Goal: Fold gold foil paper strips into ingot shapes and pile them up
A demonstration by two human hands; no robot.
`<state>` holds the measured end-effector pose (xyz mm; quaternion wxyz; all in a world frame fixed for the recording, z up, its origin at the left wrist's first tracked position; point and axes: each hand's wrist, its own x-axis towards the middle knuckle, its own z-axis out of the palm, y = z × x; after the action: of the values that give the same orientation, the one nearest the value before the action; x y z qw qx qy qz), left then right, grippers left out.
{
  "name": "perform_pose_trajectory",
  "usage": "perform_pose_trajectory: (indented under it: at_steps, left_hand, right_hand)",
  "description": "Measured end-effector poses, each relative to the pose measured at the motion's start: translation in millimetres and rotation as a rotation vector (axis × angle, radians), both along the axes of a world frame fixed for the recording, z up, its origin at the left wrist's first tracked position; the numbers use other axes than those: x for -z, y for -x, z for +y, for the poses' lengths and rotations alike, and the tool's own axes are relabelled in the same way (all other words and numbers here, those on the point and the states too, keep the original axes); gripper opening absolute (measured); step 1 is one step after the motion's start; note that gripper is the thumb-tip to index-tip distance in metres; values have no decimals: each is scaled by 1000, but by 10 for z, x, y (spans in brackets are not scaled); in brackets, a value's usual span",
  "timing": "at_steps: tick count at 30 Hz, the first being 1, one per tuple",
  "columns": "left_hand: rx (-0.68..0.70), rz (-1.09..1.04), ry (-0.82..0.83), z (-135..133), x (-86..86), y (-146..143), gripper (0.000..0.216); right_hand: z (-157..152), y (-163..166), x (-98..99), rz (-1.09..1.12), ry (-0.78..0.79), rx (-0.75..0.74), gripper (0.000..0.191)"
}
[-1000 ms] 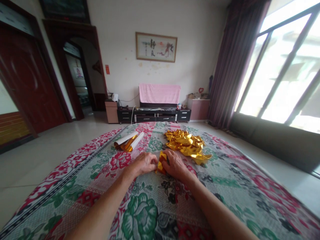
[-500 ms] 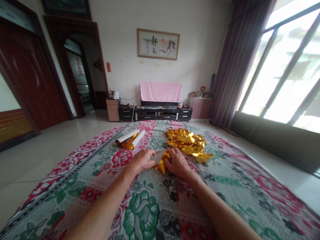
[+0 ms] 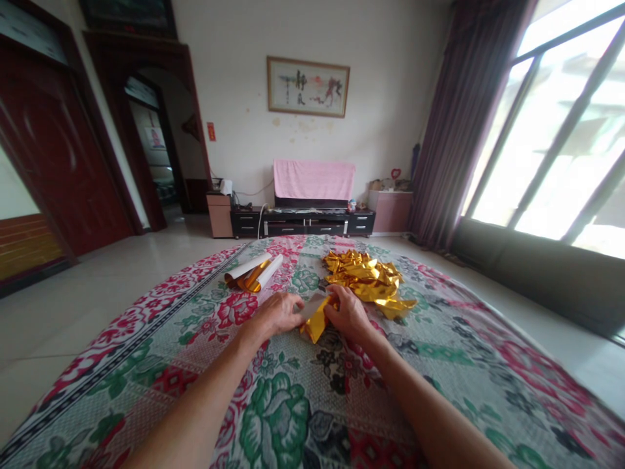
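Observation:
A small sheet of gold foil paper (image 3: 315, 319), white on its back, lies between my two hands on a floral cloth (image 3: 303, 404). My left hand (image 3: 276, 314) pinches its left side with curled fingers. My right hand (image 3: 347, 312) grips its right side, fingers closed over the foil. Just beyond my right hand is a pile of folded gold foil pieces (image 3: 366, 279). A loose roll of gold foil sheets (image 3: 254, 272) with white backing lies beyond my left hand.
The cloth covers a wide surface that drops off at left and right to a tiled floor (image 3: 88, 306). Far back stand a dark TV cabinet (image 3: 303, 223) under a pink cover, a red door at left, and a window with curtains at right.
The foil piece has opened from a small folded wad into a longer strip showing its white back. Both hands have shifted slightly away from me.

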<state>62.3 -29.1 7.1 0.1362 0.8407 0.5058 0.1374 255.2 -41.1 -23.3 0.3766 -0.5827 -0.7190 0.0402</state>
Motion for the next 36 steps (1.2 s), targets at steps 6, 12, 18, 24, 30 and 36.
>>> perform_pose_trajectory:
  at_steps: [6,12,18,24,30,36]
  left_hand:
    - [11,-35,-60,39,41,-19,32]
    - [24,-61,-57,42,44,-23,33]
    - [-2,-100,-93,49,55,-23,31]
    - [61,-99,-88,82,87,-11,23]
    - [88,-61,-16,61,65,2,25]
    - [97,-66,-38,63,76,11,24]
  right_hand:
    - [63,-58,-22,183,53,30,42]
    - [127,-67,44,581,191,-28,45]
    - [170,-61,86,727,166,-46,42]
    - [186,-123,85,518,35,100,36]
    - [1,-68,1,45,-106,128,37]
    - [-232,61,-125,-185,-112,-202,13]
